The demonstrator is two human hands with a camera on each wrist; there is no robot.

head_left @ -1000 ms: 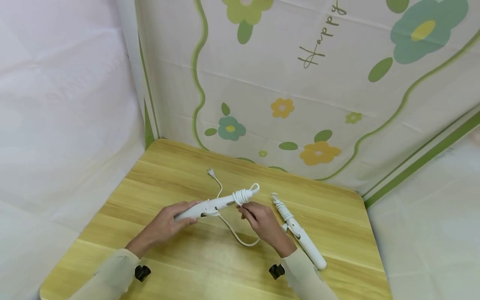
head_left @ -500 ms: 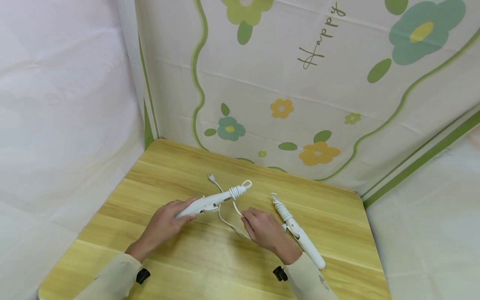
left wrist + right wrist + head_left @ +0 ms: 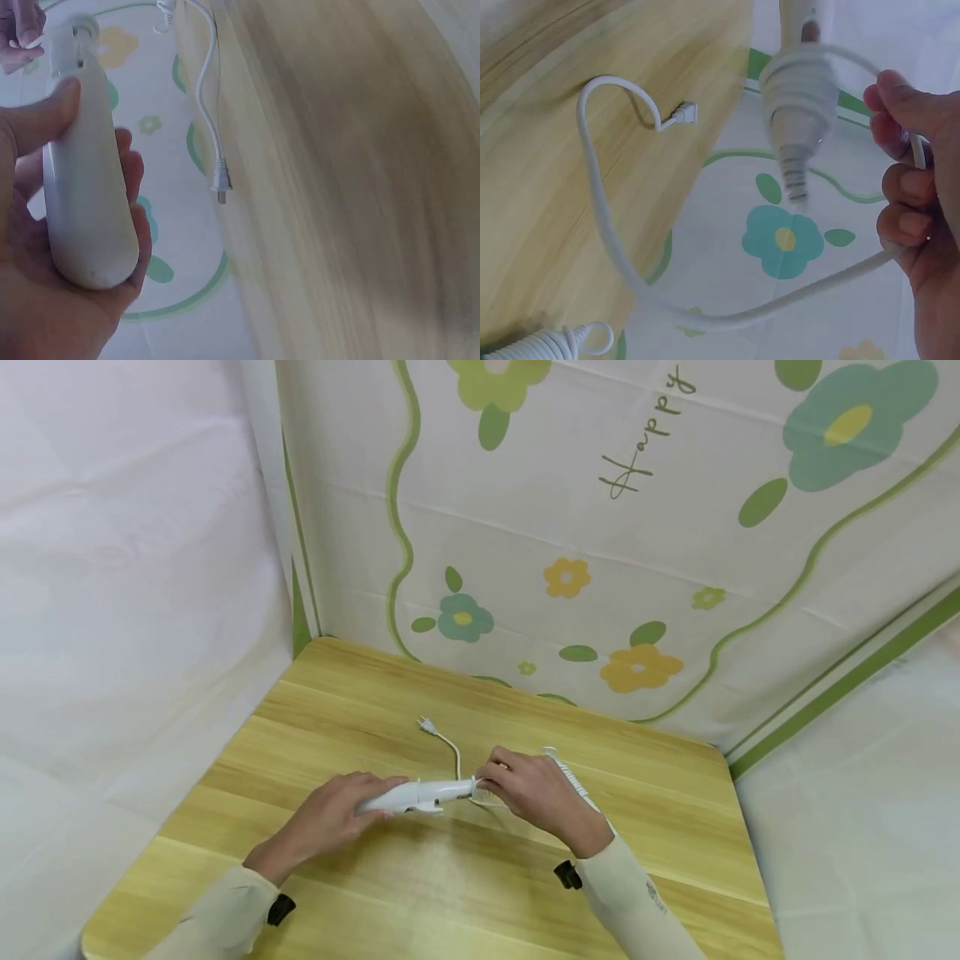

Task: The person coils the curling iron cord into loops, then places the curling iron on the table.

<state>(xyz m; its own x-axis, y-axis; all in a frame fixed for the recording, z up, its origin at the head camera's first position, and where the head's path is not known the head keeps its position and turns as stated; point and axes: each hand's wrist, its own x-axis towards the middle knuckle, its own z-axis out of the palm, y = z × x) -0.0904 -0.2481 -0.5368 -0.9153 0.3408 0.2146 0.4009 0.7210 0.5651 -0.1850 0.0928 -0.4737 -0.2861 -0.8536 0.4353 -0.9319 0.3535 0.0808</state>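
In the head view my left hand (image 3: 330, 810) grips the thick, rounded end of a white wand-shaped electric appliance (image 3: 90, 187), thumb on top and fingers around it. The narrow end, with white cord coils (image 3: 799, 90) around it, points toward my right hand (image 3: 536, 797). In the right wrist view, thumb and forefinger pinch the white cord (image 3: 607, 225) beside those coils, and the other fingers curl over it. From there the cord sweeps in a wide loop to its two-prong plug (image 3: 427, 725) on the table. In the head view my right hand covers the coiled end.
Behind my right hand a second white appliance (image 3: 572, 777) lies on the wooden table (image 3: 360, 893), its cord wound in tight coils (image 3: 540, 346). White cloth walls with printed flowers (image 3: 465, 618) stand at the table's back and sides.
My right hand first drew the cord down and right, away from the appliance, then rose back over its coiled end. The appliance has tilted more level, and the plug has slid slightly nearer.
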